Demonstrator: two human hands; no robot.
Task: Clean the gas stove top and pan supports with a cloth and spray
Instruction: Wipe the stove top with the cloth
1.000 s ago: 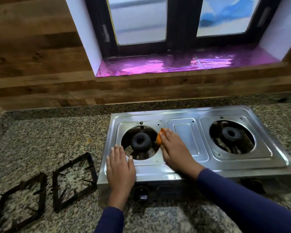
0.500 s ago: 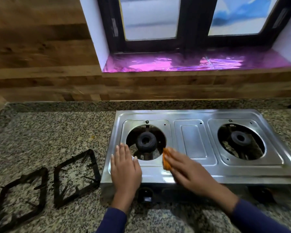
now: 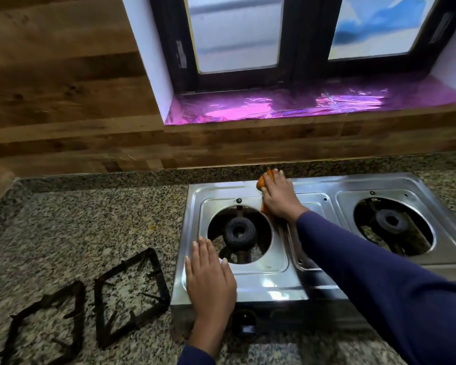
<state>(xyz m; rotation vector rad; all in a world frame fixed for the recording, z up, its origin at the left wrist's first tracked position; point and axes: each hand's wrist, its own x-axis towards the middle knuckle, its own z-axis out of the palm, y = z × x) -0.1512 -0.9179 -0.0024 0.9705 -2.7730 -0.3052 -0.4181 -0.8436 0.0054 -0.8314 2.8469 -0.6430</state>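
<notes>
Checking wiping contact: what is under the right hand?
An orange cloth peeks out beside the right hand, pressed on the stove top near its back edge. The hand covers the rest.

Stove [image 3: 274, 283] on counter [image 3: 90, 227], windowsill [image 3: 300, 106] behind. Two pan supports [image 3: 159, 277] side by side on counter, left of stove. My left hand [image 3: 211, 280] on stove's front-left corner — right hand [image 3: 279, 198] over cloth [image 3: 261, 183] at back edge.

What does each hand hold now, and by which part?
The right hand presses the cloth onto the stove's back rim, the cloth mostly under its fingers and palm. The left hand rests flat on the stove, holding nothing.
</notes>
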